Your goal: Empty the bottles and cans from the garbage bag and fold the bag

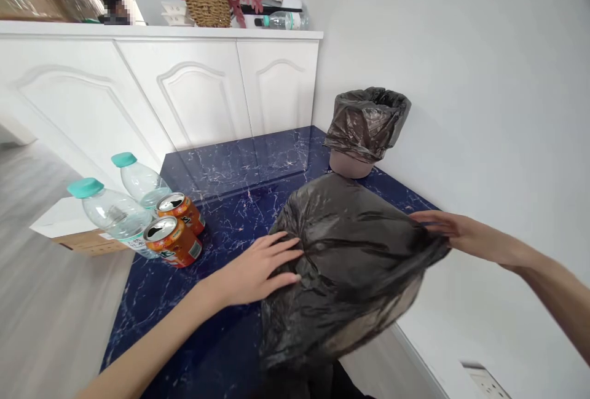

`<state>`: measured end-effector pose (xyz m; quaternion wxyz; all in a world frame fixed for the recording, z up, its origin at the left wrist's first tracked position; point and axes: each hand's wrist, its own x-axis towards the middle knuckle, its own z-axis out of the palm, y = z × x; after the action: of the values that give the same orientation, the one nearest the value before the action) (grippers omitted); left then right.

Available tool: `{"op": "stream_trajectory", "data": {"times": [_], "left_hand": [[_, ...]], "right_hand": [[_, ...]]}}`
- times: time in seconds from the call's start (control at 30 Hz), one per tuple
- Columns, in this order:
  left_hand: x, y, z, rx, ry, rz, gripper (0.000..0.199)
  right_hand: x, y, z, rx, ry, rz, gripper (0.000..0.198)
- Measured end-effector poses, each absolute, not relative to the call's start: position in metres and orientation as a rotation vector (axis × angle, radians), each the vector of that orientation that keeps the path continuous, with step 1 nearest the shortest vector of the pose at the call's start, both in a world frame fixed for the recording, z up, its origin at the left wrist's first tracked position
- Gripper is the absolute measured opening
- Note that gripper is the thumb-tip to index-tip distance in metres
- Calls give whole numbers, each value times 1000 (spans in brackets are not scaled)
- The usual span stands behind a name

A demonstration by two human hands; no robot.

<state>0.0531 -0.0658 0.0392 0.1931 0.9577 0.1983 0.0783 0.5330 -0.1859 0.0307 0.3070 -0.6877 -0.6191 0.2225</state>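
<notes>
Your left hand (258, 267) lay flat, fingers spread, pressed against the near-left side of the black bin bag (350, 264); it gripped nothing and only steadied the plastic. Your right hand (454, 233) held the bag's far-right edge, fingers closed on a fold of the film, pulling it taut to that side. The bag stood at the near end of the blue marbled table (230, 171), bulging and draped over the table's front edge, so two-sided support kept it from sagging off.

Beyond the bag, against the white wall, stood a small bin (364, 125) lined with a similar black bag, its mouth open upward. At the table's left edge, well apart from the hands, two capped plastic bottles (115, 211) and two opened orange cans (175, 236) sat grouped, touching one another.
</notes>
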Motion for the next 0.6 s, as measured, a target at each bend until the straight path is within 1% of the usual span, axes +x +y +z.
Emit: {"op": "stream_trajectory", "data": {"times": [0.07,0.1,0.13,0.2,0.23,0.3,0.37,0.47,0.6], "left_hand": [[53,-81,41,2659,534,281,40],[55,-85,44,2631,538,343,35],[58,-87,47,2596,555,425,32],[70,-81,51,2528,607,629,32],[77,-74,51,2505,633,720,32],[95,-54,46,2502,699,811,32],[114,-32,36,2541,772,768,36],[139,-4,19,2586,818,660,47],[154,4,2,2725,640,428,50]], "right_hand": [[545,-196,46,-1759,-1615,908,54],[547,-201,54,-1738,-1595,993,58],[545,-206,63,-1730,-1563,977,61],[529,-212,79,-1713,-1499,829,63],[515,-214,86,-1684,-1471,728,61],[480,-215,95,-1669,-1492,538,50],[442,-212,97,-1640,-1682,441,42],[393,-204,89,-1595,-2006,414,41],[365,-192,69,-1594,-2186,448,46]]}}
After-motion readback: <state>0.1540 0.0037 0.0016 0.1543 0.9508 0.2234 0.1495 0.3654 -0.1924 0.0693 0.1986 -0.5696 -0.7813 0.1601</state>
